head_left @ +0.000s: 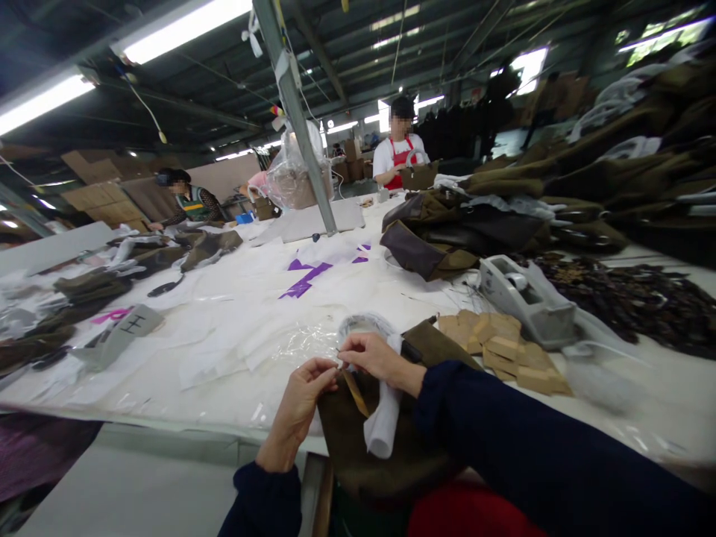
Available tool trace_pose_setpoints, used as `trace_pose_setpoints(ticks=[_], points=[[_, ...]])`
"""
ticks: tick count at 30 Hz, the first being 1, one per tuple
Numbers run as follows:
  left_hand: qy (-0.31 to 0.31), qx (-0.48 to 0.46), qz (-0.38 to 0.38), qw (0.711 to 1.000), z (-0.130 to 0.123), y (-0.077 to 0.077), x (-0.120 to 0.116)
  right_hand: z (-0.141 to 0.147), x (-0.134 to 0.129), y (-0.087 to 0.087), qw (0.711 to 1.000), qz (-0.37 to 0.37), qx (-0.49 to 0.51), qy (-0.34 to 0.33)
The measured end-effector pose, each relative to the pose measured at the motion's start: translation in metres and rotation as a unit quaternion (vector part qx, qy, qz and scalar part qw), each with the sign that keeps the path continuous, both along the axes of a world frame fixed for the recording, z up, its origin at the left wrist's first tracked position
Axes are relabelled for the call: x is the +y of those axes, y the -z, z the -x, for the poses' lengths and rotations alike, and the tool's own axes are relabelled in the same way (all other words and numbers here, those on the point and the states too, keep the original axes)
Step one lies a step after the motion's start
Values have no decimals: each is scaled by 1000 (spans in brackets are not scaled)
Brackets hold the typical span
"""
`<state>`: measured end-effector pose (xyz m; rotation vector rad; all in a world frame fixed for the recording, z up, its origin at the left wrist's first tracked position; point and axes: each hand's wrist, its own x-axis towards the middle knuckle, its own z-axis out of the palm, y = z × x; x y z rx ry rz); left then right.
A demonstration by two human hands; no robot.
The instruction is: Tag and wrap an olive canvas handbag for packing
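An olive-brown bag (385, 466) rests at the table's front edge, close against my body. White wrapping (385, 424) covers a rounded part of it, probably a handle. Over the bag, my left hand (305, 395) and my right hand (374, 358) meet fingertip to fingertip, both closed in a pinch. Between them is a thin string, only partly visible. A narrow tan tag (356, 394) hangs just below the fingers, against the bag.
Loose tan tags (503, 344) lie to the right, beside a grey tape dispenser (523, 298). Olive bags (447, 231) pile up behind it. A second tape dispenser (118, 335) stands left. A metal post (305, 127) rises mid-table. Two co-workers are across the table.
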<state>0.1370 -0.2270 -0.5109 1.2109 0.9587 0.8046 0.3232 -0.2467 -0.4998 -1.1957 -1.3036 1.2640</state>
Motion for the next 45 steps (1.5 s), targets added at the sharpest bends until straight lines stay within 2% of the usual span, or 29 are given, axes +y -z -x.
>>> trace_pose_setpoints(ticks=[9,21,29,38,45], points=[[2,-19,36,999,-1,-5,0,-2,4,11,995,-57,-84,-14],[1,-14,58,998,-4,-1,4,-7,-6,2,962,-136,-238,3],[-4,-7,55,998,-9,-3,1,-4,-6,4,951,-139,-276,16],[-6,2,40,999,-9,3,2,-3,-6,6,947,-136,-291,22],[-12,22,15,1000,-11,2,-1,-3,-7,2,941,-122,-314,21]])
